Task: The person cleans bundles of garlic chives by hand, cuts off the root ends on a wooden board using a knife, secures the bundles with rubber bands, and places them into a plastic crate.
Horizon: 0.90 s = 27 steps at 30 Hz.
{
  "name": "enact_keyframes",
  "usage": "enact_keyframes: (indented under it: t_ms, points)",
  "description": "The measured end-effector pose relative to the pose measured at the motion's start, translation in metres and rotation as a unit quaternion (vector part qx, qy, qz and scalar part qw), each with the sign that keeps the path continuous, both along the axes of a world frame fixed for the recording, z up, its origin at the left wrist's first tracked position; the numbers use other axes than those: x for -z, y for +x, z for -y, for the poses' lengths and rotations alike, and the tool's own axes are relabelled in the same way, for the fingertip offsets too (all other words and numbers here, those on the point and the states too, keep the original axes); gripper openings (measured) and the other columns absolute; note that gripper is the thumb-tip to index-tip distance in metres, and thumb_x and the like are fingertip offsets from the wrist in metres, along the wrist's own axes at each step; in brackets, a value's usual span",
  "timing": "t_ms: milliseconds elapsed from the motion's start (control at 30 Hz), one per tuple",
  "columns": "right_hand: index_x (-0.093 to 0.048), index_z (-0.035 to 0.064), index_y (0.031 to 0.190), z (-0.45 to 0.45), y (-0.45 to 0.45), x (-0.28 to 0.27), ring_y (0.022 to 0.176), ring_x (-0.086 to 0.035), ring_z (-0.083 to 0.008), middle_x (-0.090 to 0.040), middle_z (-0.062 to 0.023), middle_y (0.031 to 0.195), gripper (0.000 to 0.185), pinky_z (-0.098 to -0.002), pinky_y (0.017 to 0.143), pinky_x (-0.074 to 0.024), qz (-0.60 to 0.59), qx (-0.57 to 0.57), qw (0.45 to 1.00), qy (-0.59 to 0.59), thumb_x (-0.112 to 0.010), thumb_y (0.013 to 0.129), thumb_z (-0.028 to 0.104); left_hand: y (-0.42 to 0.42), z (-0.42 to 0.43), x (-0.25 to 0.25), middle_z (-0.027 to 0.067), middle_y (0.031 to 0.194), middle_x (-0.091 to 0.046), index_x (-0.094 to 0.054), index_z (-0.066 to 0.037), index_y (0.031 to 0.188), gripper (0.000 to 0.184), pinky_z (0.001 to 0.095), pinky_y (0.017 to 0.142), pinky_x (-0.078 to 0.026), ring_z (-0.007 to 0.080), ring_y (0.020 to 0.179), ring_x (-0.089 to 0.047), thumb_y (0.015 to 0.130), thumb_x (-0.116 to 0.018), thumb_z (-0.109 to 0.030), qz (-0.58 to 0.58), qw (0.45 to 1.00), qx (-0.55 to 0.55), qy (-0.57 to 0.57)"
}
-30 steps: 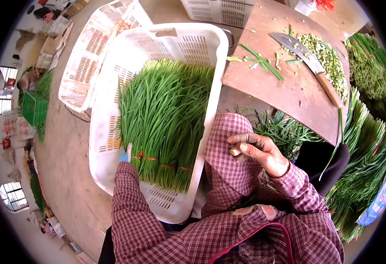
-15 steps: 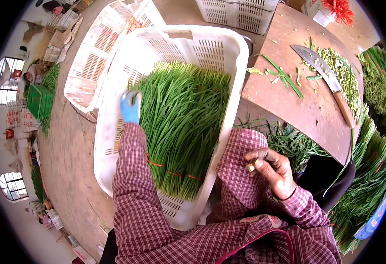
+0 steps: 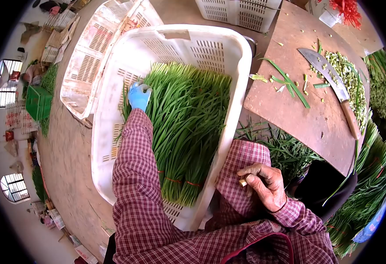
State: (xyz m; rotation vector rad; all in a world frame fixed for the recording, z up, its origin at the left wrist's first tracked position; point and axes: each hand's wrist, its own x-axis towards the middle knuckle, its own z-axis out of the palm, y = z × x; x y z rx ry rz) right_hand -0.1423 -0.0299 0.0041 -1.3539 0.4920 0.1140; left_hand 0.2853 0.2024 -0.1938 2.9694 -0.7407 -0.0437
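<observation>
Garlic chives (image 3: 188, 119) lie packed in a white plastic crate (image 3: 242, 70), with red bands around bundles near the crate's close end. My left hand (image 3: 139, 96), in a blue glove, is at the left edge of the chives with its fingers curled down onto the leaves; the fingertips are partly hidden. Leaves show on both sides of the glove. My right hand (image 3: 265, 185) is bare and held above my lap, its thumb and fingers pinched together. Between them is a small pale yellowish piece (image 3: 243, 182), too small to name.
A wooden board (image 3: 285, 101) at right bears a large knife (image 3: 325, 72), chopped stem bits (image 3: 349, 75) and loose leaves. More chive bundles (image 3: 364, 189) lie at far right. Another white crate (image 3: 87, 61) stands at left. Loose greens (image 3: 285, 145) lie under the board.
My left hand has moved slightly right onto the chives, its fingers now curled over the leaves. My right hand has shifted a little left and down, still pinched. The camera view has tilted slightly.
</observation>
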Motion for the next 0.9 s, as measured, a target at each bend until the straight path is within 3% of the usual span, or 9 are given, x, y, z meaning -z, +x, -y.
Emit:
enact_keyframes:
  t_ms: [167, 233, 400, 467, 600, 667, 767, 833, 900]
  points:
    - [-0.065, -0.0042, 0.101, 0.000, 0.001, 0.004, 0.076, -0.067, -0.0131, -0.069, -0.0119, 0.087, 0.020, -0.0254, 0.067, -0.0523, 0.005, 0.001, 1.000, 0.004, -0.055, 0.095, 0.011, 0.004, -0.004, 0.006, 0.0101, 0.104, -0.066, -0.072, -0.009, 0.089, 0.020, 0.0373, 0.090, -0.045, 0.0272, 0.101, -0.058, 0.076, -0.072, -0.024, 0.022, 0.999, -0.003, -0.044]
    - [-0.064, -0.0049, 0.101, 0.000, 0.001, 0.005, 0.076, -0.067, -0.0141, -0.069, -0.0125, 0.088, 0.020, -0.0262, 0.068, -0.0533, 0.025, 0.012, 1.000, 0.002, -0.055, 0.094, 0.011, 0.012, -0.007, 0.017, 0.0101, 0.093, -0.068, -0.070, -0.003, 0.093, 0.020, 0.0330, 0.077, -0.049, 0.0215, 0.084, -0.063, 0.080, -0.071, -0.018, -0.081, 0.985, -0.065, -0.137]
    - [-0.064, -0.0055, 0.102, 0.003, 0.002, 0.005, 0.077, -0.068, -0.0150, -0.069, -0.0126, 0.088, 0.020, -0.0268, 0.069, -0.0537, 0.021, 0.006, 1.000, -0.002, -0.054, 0.094, 0.010, 0.022, -0.018, 0.058, 0.0099, 0.081, -0.068, -0.067, -0.001, 0.096, 0.022, 0.0310, 0.067, -0.049, 0.0191, 0.070, -0.063, 0.083, -0.069, -0.018, -0.083, 0.953, -0.080, -0.281]
    - [-0.064, -0.0056, 0.102, 0.003, 0.002, 0.006, 0.077, -0.068, -0.0150, -0.069, -0.0125, 0.087, 0.020, -0.0268, 0.069, -0.0536, 0.030, 0.003, 1.000, -0.007, -0.054, 0.095, 0.010, 0.018, -0.014, 0.055, 0.0070, 0.076, -0.066, -0.063, 0.003, 0.102, 0.025, 0.0276, 0.062, -0.048, 0.0151, 0.066, -0.061, 0.086, -0.067, -0.016, -0.163, 0.867, -0.155, -0.444]
    - [-0.063, -0.0060, 0.102, 0.003, 0.001, 0.004, 0.076, -0.067, -0.0149, -0.068, -0.0124, 0.087, 0.019, -0.0268, 0.069, -0.0534, 0.025, 0.012, 1.000, 0.006, -0.052, 0.094, 0.007, -0.001, 0.030, -0.006, 0.0031, 0.071, -0.062, -0.063, 0.001, 0.097, 0.017, 0.0248, 0.055, -0.043, 0.0107, 0.056, -0.055, 0.088, -0.064, -0.014, -0.192, 0.853, -0.164, -0.456]
    - [-0.063, -0.0054, 0.103, 0.002, 0.000, 0.005, 0.077, -0.067, -0.0143, -0.068, -0.0119, 0.090, 0.019, -0.0264, 0.069, -0.0530, 0.033, 0.014, 0.999, 0.010, -0.052, 0.094, 0.006, -0.014, 0.067, -0.047, 0.0021, 0.072, -0.063, -0.064, -0.002, 0.094, 0.012, 0.0256, 0.061, -0.046, 0.0115, 0.064, -0.057, 0.089, -0.062, -0.012, -0.160, 0.835, -0.125, -0.512]
    - [-0.064, -0.0011, 0.106, -0.003, -0.005, 0.010, 0.080, -0.066, -0.0138, -0.068, -0.0099, 0.092, 0.019, -0.0266, 0.072, -0.0529, 0.049, 0.027, 0.998, 0.007, -0.052, 0.095, 0.008, -0.066, 0.110, -0.130, 0.0068, 0.094, -0.065, -0.064, 0.000, 0.098, 0.017, 0.0275, 0.081, -0.046, 0.0158, 0.088, -0.059, 0.090, -0.056, -0.013, -0.132, 0.846, -0.018, -0.516]
    - [-0.064, -0.0009, 0.106, -0.008, -0.009, 0.024, 0.081, -0.065, -0.0139, -0.068, -0.0100, 0.091, 0.019, -0.0284, 0.075, -0.0528, 0.119, 0.047, 0.992, -0.020, -0.051, 0.095, 0.008, -0.130, 0.139, -0.194, 0.0086, 0.093, -0.064, -0.062, 0.003, 0.103, 0.021, 0.0291, 0.083, -0.046, 0.0170, 0.089, -0.059, 0.090, -0.057, -0.013, -0.116, 0.870, 0.090, -0.471]
    - [-0.063, 0.0007, 0.108, -0.006, -0.020, 0.019, 0.082, -0.067, -0.0174, -0.068, -0.0109, 0.093, 0.019, -0.0307, 0.077, -0.0538, 0.154, 0.044, 0.985, -0.063, -0.053, 0.093, 0.008, -0.181, 0.145, -0.215, 0.0092, 0.093, -0.065, -0.064, 0.002, 0.102, 0.019, 0.0264, 0.073, -0.047, 0.0123, 0.082, -0.058, 0.090, -0.054, -0.010, -0.187, 0.836, 0.160, -0.490]
